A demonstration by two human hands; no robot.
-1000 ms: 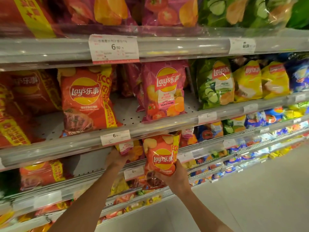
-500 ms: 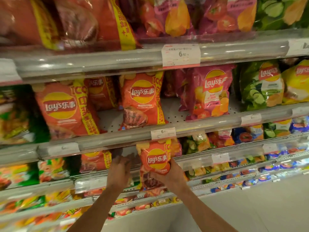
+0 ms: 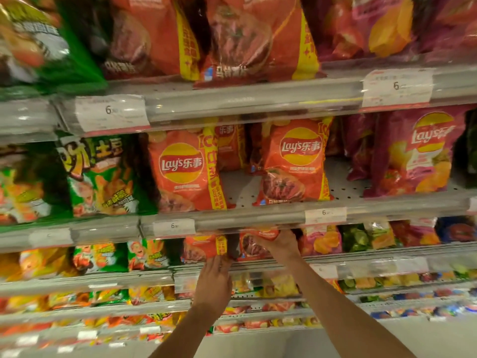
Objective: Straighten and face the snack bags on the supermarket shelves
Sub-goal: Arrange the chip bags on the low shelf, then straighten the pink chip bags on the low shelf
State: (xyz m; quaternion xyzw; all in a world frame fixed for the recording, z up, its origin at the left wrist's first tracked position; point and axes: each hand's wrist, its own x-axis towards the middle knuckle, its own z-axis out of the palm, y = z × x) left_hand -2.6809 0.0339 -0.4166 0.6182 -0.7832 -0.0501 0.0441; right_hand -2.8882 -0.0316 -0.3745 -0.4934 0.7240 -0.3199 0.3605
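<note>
Under the middle shelf edge (image 3: pixel 247 220), the right hand (image 3: pixel 280 248) grips an orange bag (image 3: pixel 254 245); the left hand (image 3: pixel 214 279), fingers straight, touches its nine-o'clock neighbour (image 3: pixel 204 248), which risks toppling if nudged.

left hand (image 3: pixel 213 276) below left bag (image 3: pixel 204 248) | right hand (image 3: pixel 280 245) on right bag (image 3: pixel 254 244) — both under price rail (image 3: pixel 247 219)
</note>
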